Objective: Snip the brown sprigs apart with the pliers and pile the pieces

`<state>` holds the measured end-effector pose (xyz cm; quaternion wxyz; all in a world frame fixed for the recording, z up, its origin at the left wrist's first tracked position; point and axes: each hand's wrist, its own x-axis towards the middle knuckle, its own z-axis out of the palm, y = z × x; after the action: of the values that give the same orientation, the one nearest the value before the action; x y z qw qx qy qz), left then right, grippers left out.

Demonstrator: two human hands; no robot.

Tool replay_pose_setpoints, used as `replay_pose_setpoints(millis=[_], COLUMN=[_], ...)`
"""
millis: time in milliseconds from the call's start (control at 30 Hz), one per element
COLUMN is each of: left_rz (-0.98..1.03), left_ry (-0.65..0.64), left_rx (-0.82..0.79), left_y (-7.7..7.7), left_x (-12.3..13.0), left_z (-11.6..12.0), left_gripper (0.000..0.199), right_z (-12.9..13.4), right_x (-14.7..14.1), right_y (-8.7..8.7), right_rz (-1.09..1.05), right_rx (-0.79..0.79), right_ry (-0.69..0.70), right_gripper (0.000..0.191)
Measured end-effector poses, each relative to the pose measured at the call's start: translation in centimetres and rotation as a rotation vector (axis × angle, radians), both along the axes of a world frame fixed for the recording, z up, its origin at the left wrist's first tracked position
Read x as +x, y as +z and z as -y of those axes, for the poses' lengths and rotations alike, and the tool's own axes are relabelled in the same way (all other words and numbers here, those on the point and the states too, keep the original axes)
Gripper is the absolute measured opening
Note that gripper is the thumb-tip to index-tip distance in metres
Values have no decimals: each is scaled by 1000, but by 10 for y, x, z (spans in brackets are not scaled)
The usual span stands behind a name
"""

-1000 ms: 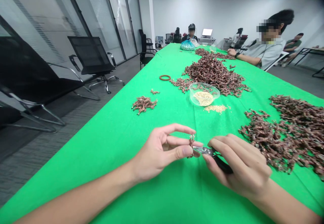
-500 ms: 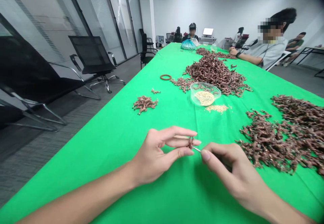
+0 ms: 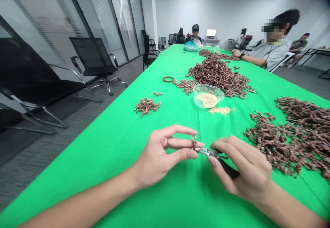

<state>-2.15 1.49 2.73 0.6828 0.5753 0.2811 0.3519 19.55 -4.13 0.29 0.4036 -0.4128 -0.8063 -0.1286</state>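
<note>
Because the head camera looks down the length of the room, a long counter (image 3: pixel 77 176) draped in bright green cloth fills most of the view, with a black mesh office chair (image 3: pixel 92 56) beyond its left edge. A seated co-worker in a grey shirt (image 3: pixel 275 54) works at the far right edge. Large heaps of small copper-brown pieces (image 3: pixel 288 135) lie along the right edge, and a second heap (image 3: pixel 216 75) sits toward the far end. A smaller heap (image 3: pixel 146 106) lies nearer the left edge. Between them stands a clear plastic bowl (image 3: pixel 208 97) holding beige grains, with spilled grains (image 3: pixel 220 110) just beside it on the cloth.

Near the counter's near edge, the two hands are raised above the cloth, close together. The left hand (image 3: pixel 160 155) pinches a small copper piece (image 3: pixel 194 143) in a narrow grip between thumb and fingertips. The right hand (image 3: pixel 243 169) wraps its fingers (image 3: pixel 239 152) around black-handled pliers (image 3: pixel 210 152), whose metal nose touches that piece.
</note>
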Motion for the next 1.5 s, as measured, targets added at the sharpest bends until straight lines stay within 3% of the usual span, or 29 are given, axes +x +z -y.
replay_pose_setpoints(millis=[733, 900, 1067, 1200, 1500], left_rz=[17, -46, -62, -54, -64], left_ry=[-66, -91, -98, -68, -13], left_rx=[-74, -52, -5, 40, 124], left_y=[-3, -3, -1, 1, 2], left_x=[-1, -2, -4, -4, -3], left_z=[-1, -3, -4, -2, 0], left_gripper=[33, 35, 35, 34, 35], right_z=[1, 3, 5, 7, 11], right_x=[6, 9, 3, -7, -13], right_y=[-1, 2, 5, 7, 13], right_rz=[276, 332, 239, -50, -358], right_rx=[296, 287, 121, -204, -794], right_ry=[-69, -51, -23, 38, 40], right_gripper=[33, 31, 20, 4, 29])
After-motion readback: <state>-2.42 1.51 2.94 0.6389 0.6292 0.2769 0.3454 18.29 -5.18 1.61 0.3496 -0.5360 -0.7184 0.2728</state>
